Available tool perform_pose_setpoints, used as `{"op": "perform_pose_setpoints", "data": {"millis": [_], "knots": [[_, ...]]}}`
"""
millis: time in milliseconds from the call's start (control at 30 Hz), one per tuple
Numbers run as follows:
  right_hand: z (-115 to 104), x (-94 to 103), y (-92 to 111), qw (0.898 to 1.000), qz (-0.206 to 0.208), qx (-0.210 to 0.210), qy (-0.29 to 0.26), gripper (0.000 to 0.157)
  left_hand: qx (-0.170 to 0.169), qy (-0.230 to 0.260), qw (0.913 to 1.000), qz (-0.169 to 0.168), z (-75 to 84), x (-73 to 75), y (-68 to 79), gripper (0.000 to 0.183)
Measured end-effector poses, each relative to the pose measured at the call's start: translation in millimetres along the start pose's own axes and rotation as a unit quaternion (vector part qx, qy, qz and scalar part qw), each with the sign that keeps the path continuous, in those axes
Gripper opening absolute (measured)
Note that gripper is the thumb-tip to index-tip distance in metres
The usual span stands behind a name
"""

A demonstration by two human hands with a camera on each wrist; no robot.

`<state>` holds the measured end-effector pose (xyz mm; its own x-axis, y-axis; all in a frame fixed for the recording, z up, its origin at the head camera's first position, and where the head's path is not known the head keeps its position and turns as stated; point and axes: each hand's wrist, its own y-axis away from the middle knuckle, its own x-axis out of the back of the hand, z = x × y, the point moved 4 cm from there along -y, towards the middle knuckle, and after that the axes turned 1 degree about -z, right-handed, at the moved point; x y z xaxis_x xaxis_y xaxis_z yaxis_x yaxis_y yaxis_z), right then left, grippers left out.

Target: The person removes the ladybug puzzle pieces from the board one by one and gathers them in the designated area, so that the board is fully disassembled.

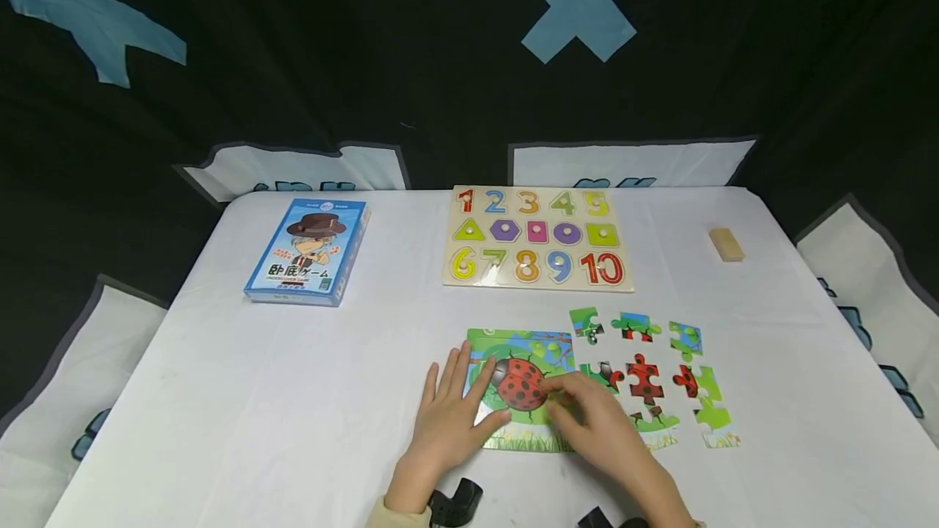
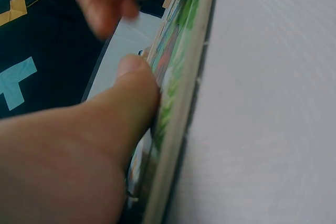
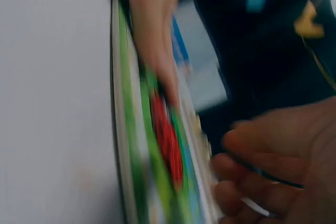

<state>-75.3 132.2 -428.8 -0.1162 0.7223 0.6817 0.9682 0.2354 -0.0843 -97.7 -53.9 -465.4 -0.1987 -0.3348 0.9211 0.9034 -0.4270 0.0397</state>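
Note:
A ladybug puzzle board [image 1: 519, 430] lies on the white table, its printed picture showing. My left hand [image 1: 449, 418] rests on its left part with fingers spread; the thumb [image 2: 134, 77] lies along the near side in the left wrist view. Over the board's right part is my right hand [image 1: 597, 426], fingers loosely bent near the ladybug. In the right wrist view the right hand [image 3: 278, 166] is blurred, with no thing plainly seen in it. Loose jigsaw pieces lie right of the board, among them a red middle piece [image 1: 645, 380] and a green lower piece [image 1: 655, 424].
Behind the board lies a wooden number and shape board [image 1: 539, 279]. A blue card game box [image 1: 308, 251] is at the back left. A small wooden block [image 1: 726, 244] sits far right. Dark cloth [image 1: 367, 88] hangs beyond the table [image 1: 257, 414].

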Motion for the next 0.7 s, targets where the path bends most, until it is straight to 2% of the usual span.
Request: {"op": "perform_pose_setpoints", "data": {"millis": [67,167,233,367,500,600,700], "knots": [[-11.4,-14.7,-5.4,0.998,-0.052,0.034,0.024,0.029,-0.002,-0.002,1.0,0.002,0.5,0.1,-0.2,0.07],[-21.4,-34.8,-10.8,0.992,-0.09,0.065,0.058,0.04,-0.008,-0.008,0.9999,0.005,1.1,0.5,-0.5,0.069],[-24.4,-45.5,-12.7,0.991,-0.088,0.066,0.072,0.044,-0.009,-0.017,0.9998,0.006,1.1,1.1,-0.4,0.069],[-26.0,-57.8,-13.4,0.993,-0.054,0.062,0.081,0.049,-0.007,-0.025,0.9996,0.008,0.3,2.5,0.3,0.07],[-24.9,-61.5,-12.6,0.993,-0.027,0.062,0.092,0.057,-0.009,-0.023,0.9997,0.009,-0.5,2.4,0.8,0.069],[-22.6,-62.6,-12.4,0.994,-0.028,0.054,0.09,0.062,-0.012,-0.022,0.9996,0.011,-0.8,2.1,1.3,0.068],[-20.9,-62.2,-12.4,0.995,-0.031,0.049,0.081,0.059,-0.014,-0.018,0.9997,0.01,-1.5,2.1,1.6,0.067]]}}
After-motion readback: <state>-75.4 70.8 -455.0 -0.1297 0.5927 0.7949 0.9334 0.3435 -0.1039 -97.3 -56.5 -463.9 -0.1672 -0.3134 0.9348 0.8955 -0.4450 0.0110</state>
